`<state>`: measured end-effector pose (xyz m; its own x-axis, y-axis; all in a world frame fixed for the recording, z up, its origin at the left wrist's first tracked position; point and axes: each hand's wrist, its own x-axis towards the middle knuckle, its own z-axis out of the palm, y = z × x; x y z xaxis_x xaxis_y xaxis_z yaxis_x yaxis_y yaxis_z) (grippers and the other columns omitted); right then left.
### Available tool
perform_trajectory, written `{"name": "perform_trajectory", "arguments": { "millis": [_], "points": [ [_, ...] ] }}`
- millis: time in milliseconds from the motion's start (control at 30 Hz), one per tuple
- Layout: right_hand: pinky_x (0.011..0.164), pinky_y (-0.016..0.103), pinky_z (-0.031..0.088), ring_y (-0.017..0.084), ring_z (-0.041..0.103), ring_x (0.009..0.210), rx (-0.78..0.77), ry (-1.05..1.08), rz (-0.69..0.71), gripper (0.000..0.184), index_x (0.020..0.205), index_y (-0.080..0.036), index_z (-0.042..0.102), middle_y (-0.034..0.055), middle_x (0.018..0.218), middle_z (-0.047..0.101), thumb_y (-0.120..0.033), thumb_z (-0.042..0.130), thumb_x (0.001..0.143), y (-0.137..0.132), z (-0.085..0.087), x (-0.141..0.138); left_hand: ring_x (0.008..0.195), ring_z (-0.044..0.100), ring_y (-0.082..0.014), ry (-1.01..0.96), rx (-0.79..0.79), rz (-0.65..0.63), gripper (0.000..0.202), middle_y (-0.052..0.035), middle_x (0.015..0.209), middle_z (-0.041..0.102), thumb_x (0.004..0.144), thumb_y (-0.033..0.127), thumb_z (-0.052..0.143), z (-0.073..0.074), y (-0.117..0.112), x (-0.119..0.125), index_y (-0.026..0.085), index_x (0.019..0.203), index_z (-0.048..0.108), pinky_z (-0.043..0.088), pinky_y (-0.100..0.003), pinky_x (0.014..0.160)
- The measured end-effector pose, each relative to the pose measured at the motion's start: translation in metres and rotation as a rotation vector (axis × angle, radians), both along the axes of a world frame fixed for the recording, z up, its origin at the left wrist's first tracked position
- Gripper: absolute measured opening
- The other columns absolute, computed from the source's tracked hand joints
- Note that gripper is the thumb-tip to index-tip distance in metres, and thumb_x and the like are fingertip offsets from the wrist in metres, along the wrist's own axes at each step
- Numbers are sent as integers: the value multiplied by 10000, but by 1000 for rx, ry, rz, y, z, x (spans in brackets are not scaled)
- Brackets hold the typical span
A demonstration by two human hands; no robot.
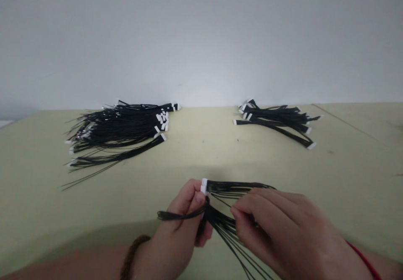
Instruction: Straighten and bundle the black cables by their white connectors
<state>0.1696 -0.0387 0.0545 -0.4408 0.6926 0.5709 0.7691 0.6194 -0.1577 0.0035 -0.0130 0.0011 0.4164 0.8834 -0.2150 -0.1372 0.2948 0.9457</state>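
Note:
A wire harness point(220, 217) of thin black wires with a white connector point(204, 186) is between my two hands, low in the middle of the view. My left hand point(185, 225) is closed around the connector end, thumb pressed against it. A looped bunch of black wire sticks out leftward across that hand. To the right, my right hand point(277, 225) pinches some of the wires between thumb and forefinger. Other wires fan out beneath it, loose toward the bottom edge. Exactly which wires lie in the pinch is hidden by the fingers.
At the back left lies a large pile of black wire harnesses point(116, 126) with white connectors. A smaller pile of harnesses point(273, 118) rests at the back right. Both are on the pale yellow-green table point(201, 154), which meets a white wall point(201, 40) behind.

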Motion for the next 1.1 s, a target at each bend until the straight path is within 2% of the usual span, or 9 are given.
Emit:
{"name": "perform_trajectory", "arguments": {
  "millis": [167, 433, 600, 833, 1100],
  "points": [
    [494, 282, 298, 90, 451, 509, -7, 11, -6, 234, 658, -185, 474, -48, 578, 496, -174, 422, 886, -3, 1, -3, 382, 359, 10, -6, 15, 8, 243, 80, 456, 440, 852, 407, 416, -2, 0, -1, 184, 762, 449, 266, -76, 371],
    [499, 284, 292, 94, 457, 511, -10, -3, -24, 235, 647, -186, 476, -46, 576, 502, -173, 437, 879, -5, -1, -5, 430, 393, 13, -29, 40, 24, 198, 72, 510, 471, 860, 378, 420, -10, -2, -3, 193, 834, 486, 291, -70, 406],
    [495, 285, 286, 97, 452, 503, -18, 11, -18, 230, 640, -183, 477, -41, 569, 496, -148, 436, 864, -4, 1, -6, 450, 394, 7, 43, 25, 12, 235, 71, 526, 453, 856, 414, 411, -6, -1, -3, 191, 798, 460, 296, -81, 421],
    [460, 283, 250, 100, 436, 465, -68, -52, -85, 224, 644, -177, 491, -28, 552, 468, -175, 437, 861, -1, 5, 3, 440, 370, 13, 152, 141, -57, 288, 74, 512, 445, 861, 437, 377, 6, 1, -5, 180, 750, 442, 284, -80, 417],
    [493, 284, 257, 122, 451, 520, -142, -66, -50, 201, 681, -187, 482, -30, 613, 497, -177, 448, 879, 1, -3, -1, 441, 359, 10, 180, 164, -113, 291, 76, 510, 431, 865, 440, 358, 3, 2, -5, 183, 761, 447, 269, -86, 419]
  ]
}}
